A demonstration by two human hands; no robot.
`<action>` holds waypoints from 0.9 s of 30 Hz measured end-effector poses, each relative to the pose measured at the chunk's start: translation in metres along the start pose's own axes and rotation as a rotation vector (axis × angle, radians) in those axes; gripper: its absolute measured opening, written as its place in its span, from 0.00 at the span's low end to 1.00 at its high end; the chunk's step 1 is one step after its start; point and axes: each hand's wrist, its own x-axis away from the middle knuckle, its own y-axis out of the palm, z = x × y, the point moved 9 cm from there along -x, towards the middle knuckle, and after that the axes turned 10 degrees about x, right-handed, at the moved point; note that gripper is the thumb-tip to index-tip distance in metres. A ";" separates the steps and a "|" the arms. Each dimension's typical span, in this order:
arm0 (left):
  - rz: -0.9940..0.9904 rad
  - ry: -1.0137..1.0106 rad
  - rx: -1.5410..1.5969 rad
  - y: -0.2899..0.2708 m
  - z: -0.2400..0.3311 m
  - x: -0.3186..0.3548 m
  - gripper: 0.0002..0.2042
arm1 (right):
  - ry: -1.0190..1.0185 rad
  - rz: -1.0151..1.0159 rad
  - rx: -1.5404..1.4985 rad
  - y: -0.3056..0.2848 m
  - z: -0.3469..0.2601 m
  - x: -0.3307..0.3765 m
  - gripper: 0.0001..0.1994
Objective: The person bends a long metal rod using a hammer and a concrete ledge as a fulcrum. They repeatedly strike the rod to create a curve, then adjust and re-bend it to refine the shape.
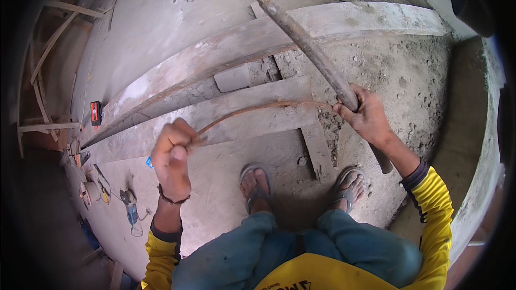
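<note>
My right hand is closed round a long grey metal pipe, which slants from the upper middle down past my wrist. A thin, rust-brown rod arcs between my two hands. One end of it meets the thumb side of my right hand, against the pipe. At the other end, the fingers of my left hand are curled shut on the rod; they are slightly blurred. The rod bows upward over a pale plank.
Two long dusty planks frame a trench holding a grey block. A red-black tool lies at left, above a blue power tool with a cord. Loose soil covers the right side. My sandalled feet stand below.
</note>
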 end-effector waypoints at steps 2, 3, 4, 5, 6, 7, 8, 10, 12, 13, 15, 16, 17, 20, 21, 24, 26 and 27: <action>-0.043 0.086 -0.001 0.008 -0.001 0.017 0.18 | 0.062 -0.035 0.032 0.009 0.011 0.002 0.15; -0.094 0.103 -0.013 0.017 -0.001 0.027 0.16 | 0.096 -0.055 0.049 0.015 0.017 0.004 0.16; -0.145 0.121 -0.024 0.027 -0.001 0.036 0.15 | 0.114 -0.070 0.084 0.020 0.025 0.005 0.19; -0.192 0.138 -0.039 0.035 -0.001 0.047 0.13 | 0.131 -0.073 0.082 0.024 0.029 0.005 0.19; -0.227 0.158 -0.067 0.040 -0.004 0.058 0.12 | 0.146 -0.076 0.080 0.028 0.032 0.005 0.20; -0.257 0.181 -0.093 0.044 -0.008 0.070 0.10 | 0.160 -0.079 0.083 0.031 0.035 0.006 0.20; -0.286 0.203 -0.120 0.048 -0.013 0.082 0.09 | 0.164 -0.068 0.115 0.032 0.039 0.005 0.21; -0.346 0.213 -0.202 0.059 -0.021 0.096 0.08 | 0.173 -0.046 0.168 0.034 0.049 0.003 0.22; -0.400 0.184 -0.283 0.064 -0.038 0.116 0.07 | 0.162 -0.005 0.090 0.037 0.051 0.002 0.23; -0.412 0.188 -0.345 0.067 -0.043 0.122 0.07 | 0.155 0.016 0.047 0.037 0.051 0.002 0.23; -0.434 0.197 -0.466 0.071 -0.052 0.134 0.08 | 0.159 0.028 0.015 0.040 0.052 0.001 0.22; -0.389 0.176 -0.513 0.069 -0.057 0.140 0.08 | 0.161 0.034 -0.001 0.041 0.052 0.000 0.21; -0.347 0.155 -0.554 0.069 -0.061 0.147 0.09 | 0.170 0.027 0.012 0.041 0.054 0.001 0.21; -0.166 -0.001 -0.580 0.064 -0.075 0.168 0.10 | 0.176 0.023 0.008 0.043 0.058 -0.003 0.19; -0.127 -0.073 -0.535 0.061 -0.082 0.170 0.11 | 0.169 0.032 -0.010 0.044 0.060 -0.004 0.19; -0.049 -0.290 -0.334 0.055 -0.103 0.176 0.12 | 0.119 0.074 -0.105 0.046 0.060 -0.006 0.17; 0.129 -0.559 0.230 0.058 -0.130 0.185 0.13 | 0.091 0.076 -0.134 0.048 0.057 -0.009 0.16; 0.220 -0.681 0.516 0.063 -0.141 0.191 0.14 | 0.085 0.062 -0.124 0.048 0.055 -0.012 0.16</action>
